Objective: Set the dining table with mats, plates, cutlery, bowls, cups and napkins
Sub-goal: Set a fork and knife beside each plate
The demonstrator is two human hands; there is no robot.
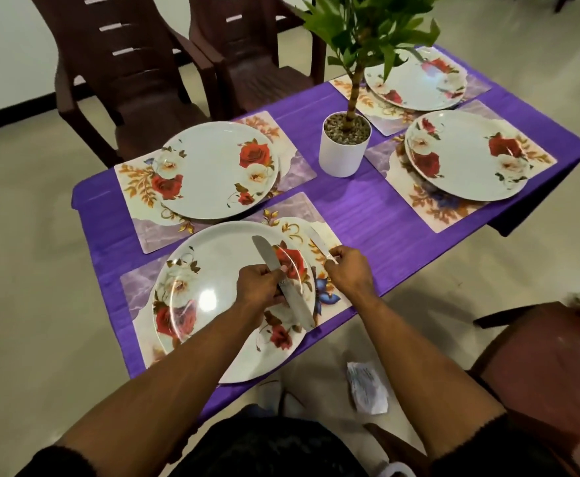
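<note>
Purple-clothed table (367, 215), four floral mats, each bearing a rose-patterned plate. Over the nearest plate (220, 270), my left hand (261, 287) grips a bundle of table knives (281, 280) by their middles. My right hand (348, 270) pinches a single knife (318, 241) lying on the mat (330, 297) just beside that plate. White potted plant (345, 146) stands centrally.

Glossy glazed plates (233, 301) seen; knives (283, 282) of dull brushed metal; purple tablecloth (367, 215) matt woven cloth; chairs (127, 74) moulded brown plastic.
</note>
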